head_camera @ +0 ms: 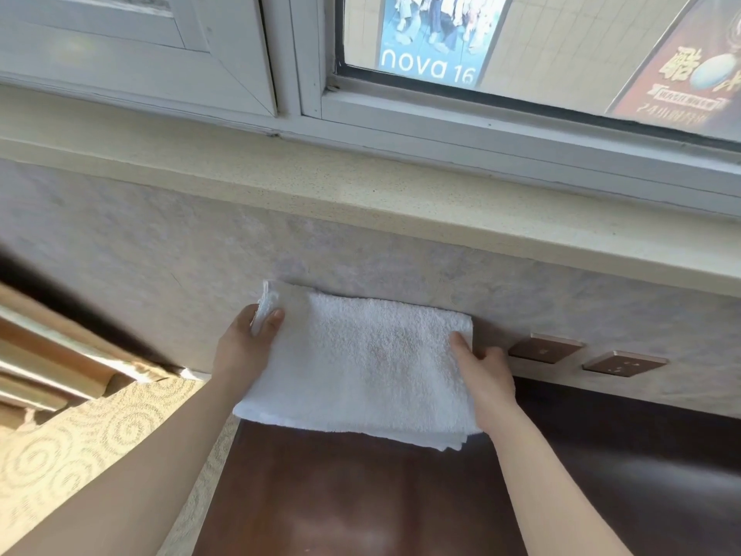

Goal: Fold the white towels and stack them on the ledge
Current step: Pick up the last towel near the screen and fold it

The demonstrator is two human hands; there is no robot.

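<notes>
A folded white towel (361,363) hangs in the air between my two hands, above a dark wooden table (361,495) and in front of the wall below the window. My left hand (244,347) pinches the towel's left edge, thumb on top. My right hand (487,379) grips its right edge, thumb over the cloth and fingers hidden under it. The beige stone ledge (361,182) runs under the window, above and beyond the towel, with nothing on the part in view.
A white window frame (296,74) stands at the back of the ledge. Two brown wall sockets (581,355) sit on the wall right of the towel. Patterned carpet (80,435) and a wooden piece of furniture (52,375) lie to the left.
</notes>
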